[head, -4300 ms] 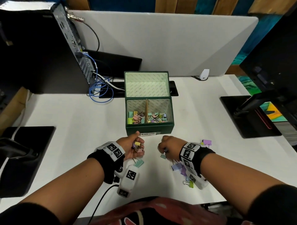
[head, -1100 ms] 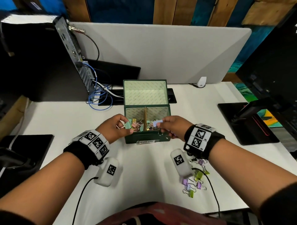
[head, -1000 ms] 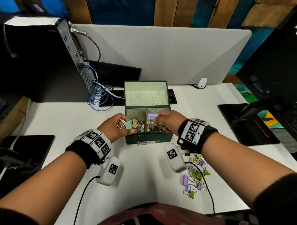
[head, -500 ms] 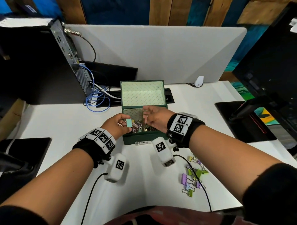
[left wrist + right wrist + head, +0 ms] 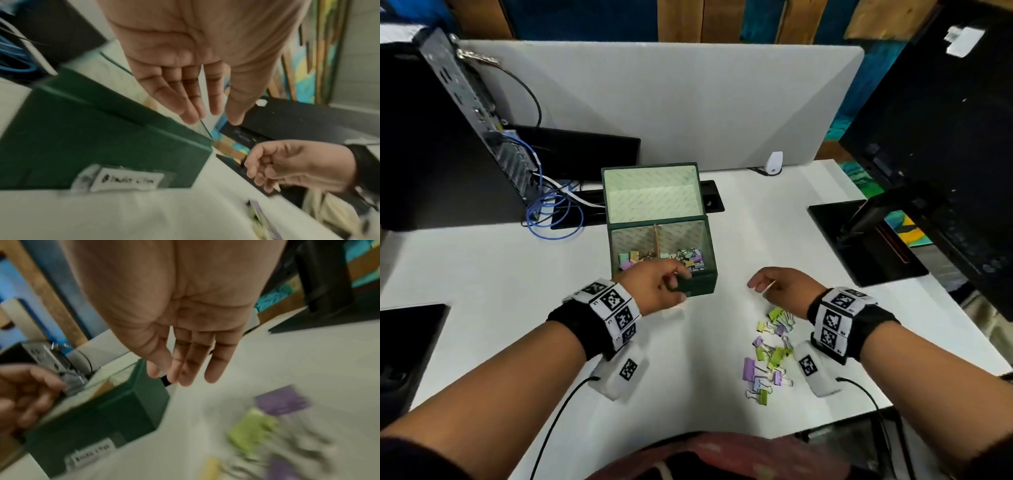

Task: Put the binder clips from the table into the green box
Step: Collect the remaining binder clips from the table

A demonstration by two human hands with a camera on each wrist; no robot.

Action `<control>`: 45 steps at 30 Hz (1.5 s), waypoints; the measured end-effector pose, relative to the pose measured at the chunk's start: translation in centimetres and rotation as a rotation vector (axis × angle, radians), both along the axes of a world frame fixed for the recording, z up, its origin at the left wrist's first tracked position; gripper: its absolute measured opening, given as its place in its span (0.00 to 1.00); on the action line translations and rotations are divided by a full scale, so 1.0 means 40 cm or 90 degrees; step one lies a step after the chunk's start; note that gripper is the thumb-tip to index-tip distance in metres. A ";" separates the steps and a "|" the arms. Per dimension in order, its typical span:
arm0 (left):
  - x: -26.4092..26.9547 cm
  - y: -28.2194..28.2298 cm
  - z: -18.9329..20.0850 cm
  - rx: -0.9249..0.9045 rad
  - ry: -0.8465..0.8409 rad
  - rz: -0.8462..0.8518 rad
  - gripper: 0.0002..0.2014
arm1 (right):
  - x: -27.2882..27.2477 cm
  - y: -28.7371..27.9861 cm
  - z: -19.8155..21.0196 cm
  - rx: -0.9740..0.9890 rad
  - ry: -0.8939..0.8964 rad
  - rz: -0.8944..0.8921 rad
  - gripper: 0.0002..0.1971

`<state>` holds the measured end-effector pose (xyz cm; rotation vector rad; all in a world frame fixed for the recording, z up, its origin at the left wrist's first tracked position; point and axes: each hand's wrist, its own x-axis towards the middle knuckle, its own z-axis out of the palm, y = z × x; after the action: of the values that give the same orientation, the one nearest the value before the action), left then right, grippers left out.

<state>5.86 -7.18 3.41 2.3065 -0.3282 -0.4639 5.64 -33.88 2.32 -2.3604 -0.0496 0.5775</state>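
The green box (image 5: 702,282) stands open at mid-table, its lid (image 5: 650,195) tipped back and several pastel binder clips (image 5: 688,258) lying in both compartments. My left hand (image 5: 676,275) hovers at the box's front edge, fingers relaxed and empty; the left wrist view shows the left hand (image 5: 205,110) with a bare palm above the box (image 5: 92,138). My right hand (image 5: 758,282) hangs empty to the right of the box, just beyond a loose pile of green and purple clips (image 5: 770,349). The right wrist view shows the right hand (image 5: 185,369) with straight fingers over blurred clips (image 5: 257,426).
A computer tower (image 5: 448,137) with blue cables (image 5: 551,219) stands at the back left. Black monitor bases sit at the right (image 5: 866,240) and left (image 5: 407,342) edges. A grey divider (image 5: 671,102) closes the back, with a small white device (image 5: 774,162) at its foot.
Both hands held clips over the box; those clips are gone from the fingers. My right hand has swung out to the right of the box, my left has drawn back to its front edge.
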 end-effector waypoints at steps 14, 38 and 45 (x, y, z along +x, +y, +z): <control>-0.121 -0.288 -0.103 0.352 -0.145 -0.654 0.33 | -0.111 -0.102 -0.111 -0.359 0.071 0.201 0.57; -0.050 -0.146 -0.162 0.272 -0.060 -0.218 0.27 | -0.103 0.043 -0.121 -0.192 0.046 0.133 0.51; -0.043 -0.058 -0.165 0.306 0.013 -0.131 0.32 | -0.110 -0.014 -0.108 -0.235 0.037 0.205 0.40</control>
<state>4.14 -9.52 -3.18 2.7423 -0.4899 -0.7330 1.25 -34.46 -2.01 -2.7124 -0.3272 0.8709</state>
